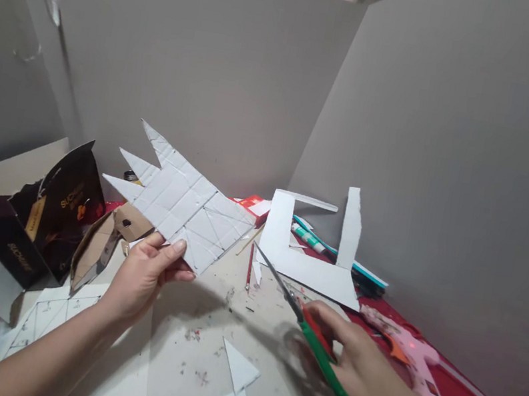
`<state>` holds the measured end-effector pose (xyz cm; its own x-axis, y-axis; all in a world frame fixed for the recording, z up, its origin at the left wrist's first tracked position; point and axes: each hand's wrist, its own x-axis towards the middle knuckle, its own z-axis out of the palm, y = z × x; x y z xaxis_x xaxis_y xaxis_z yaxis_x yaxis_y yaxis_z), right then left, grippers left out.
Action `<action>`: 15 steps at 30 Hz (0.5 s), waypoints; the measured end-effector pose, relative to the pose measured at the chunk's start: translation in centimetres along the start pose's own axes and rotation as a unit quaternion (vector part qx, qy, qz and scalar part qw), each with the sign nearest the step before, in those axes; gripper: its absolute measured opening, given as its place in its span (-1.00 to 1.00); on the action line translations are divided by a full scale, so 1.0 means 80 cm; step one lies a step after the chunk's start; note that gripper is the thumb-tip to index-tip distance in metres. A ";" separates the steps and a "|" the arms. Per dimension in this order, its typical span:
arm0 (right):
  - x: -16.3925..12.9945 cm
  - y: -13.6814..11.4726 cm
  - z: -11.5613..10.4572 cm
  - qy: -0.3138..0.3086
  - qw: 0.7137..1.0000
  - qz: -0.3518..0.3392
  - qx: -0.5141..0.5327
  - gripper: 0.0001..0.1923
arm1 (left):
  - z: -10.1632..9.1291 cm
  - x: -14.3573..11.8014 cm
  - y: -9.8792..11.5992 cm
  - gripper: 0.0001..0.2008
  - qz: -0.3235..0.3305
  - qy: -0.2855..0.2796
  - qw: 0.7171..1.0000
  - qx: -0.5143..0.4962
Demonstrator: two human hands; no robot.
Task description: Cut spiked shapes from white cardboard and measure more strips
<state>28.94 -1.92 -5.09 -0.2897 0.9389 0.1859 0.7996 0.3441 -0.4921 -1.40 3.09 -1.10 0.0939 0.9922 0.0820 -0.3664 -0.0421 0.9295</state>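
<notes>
My left hand [150, 273] pinches the lower edge of a white cardboard piece [184, 195], thumb on its face. Pointed spikes run along the piece's left end, and pencil lines cross its right part. In my right hand [346, 347] is a pair of scissors [315, 348] with green and red handles. Their blades point up and left, a little apart from the cardboard, and look closed or nearly so. Below, on the work surface, lie two white triangular offcuts [240, 366].
A dark printed box [32, 220] stands open at left, beside a brown cardboard piece [93, 250]. A marked white sheet [57, 312] lies below them. An angular white cardboard offcut [303, 272], a red pencil [249, 266] and a pink glue gun [401, 349] lie right. Grey panels [190, 64] enclose the back.
</notes>
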 end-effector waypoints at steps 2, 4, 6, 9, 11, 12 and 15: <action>-0.003 -0.010 0.000 -0.011 0.999 -0.025 0.044 -0.77 | 0.004 -0.006 0.009 -0.80 0.004 0.000 1.000 -0.005; -0.005 -0.018 0.003 -0.035 0.996 -0.044 0.071 -0.67 | 0.006 -0.013 0.017 -0.84 0.004 -0.006 1.000 -0.006; -0.007 -0.023 0.007 -0.055 0.994 -0.050 0.074 -0.53 | 0.008 -0.019 0.025 -0.86 0.007 -0.012 1.000 -0.009; -0.007 -0.031 0.013 -0.072 0.995 -0.038 0.062 -0.32 | 0.010 -0.025 0.035 -0.85 0.018 -0.007 1.000 -0.016; -0.004 -0.042 0.015 -0.078 0.993 -0.040 0.074 -0.35 | 0.011 -0.027 0.041 -0.84 0.026 0.005 0.999 -0.022; -0.002 -0.048 0.016 -0.078 0.992 -0.047 0.085 -0.41 | 0.012 -0.028 0.042 -0.83 0.029 0.009 0.999 -0.025; 0.005 -0.066 0.022 -0.062 0.988 -0.084 0.110 -0.60 | 0.014 -0.030 0.044 -0.85 0.038 0.012 0.999 -0.034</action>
<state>23.65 -3.38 -3.90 -0.4827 0.8567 0.1819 0.6046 0.4762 -0.6385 -1.90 0.40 2.33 0.0418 0.9889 0.1428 -0.4344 -0.1107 0.8939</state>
